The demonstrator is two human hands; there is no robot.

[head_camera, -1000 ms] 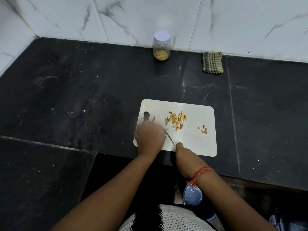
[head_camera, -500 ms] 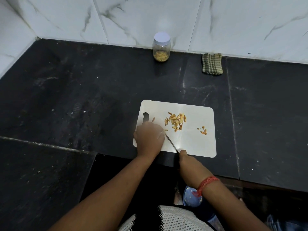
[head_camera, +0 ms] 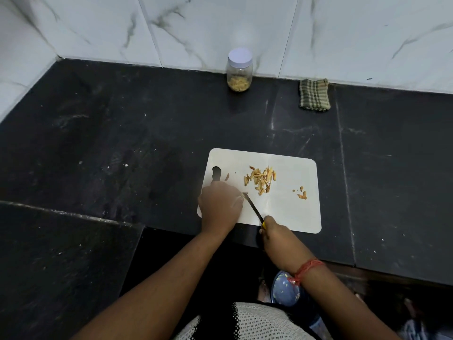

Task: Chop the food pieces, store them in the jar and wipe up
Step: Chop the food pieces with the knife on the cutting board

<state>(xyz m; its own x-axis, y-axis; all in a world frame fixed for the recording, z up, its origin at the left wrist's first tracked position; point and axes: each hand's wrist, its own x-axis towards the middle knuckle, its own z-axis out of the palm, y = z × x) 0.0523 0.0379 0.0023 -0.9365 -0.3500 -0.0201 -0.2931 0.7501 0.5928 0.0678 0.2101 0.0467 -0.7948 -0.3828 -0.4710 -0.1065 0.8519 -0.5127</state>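
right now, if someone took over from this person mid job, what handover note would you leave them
Left hand: on the white cutting board, fingers curled over a food piece that is hidden from view.
Right hand: grips the knife, blade angled toward the left hand.
Chopped pile sits mid board; a few scraps lie to its right.
Jar, lid on and partly filled, stands at the back wall; the folded cloth lies to its right.
Done: some chopping.
Left: finish chopping, fill the jar, wipe up.

A home kitchen: a black stone counter (head_camera: pixel 122 143) is running beneath white marble wall tiles (head_camera: pixel 220 25), with a lidded jar (head_camera: pixel 239 69) and folded cloth (head_camera: pixel 314 94) sitting against those tiles.
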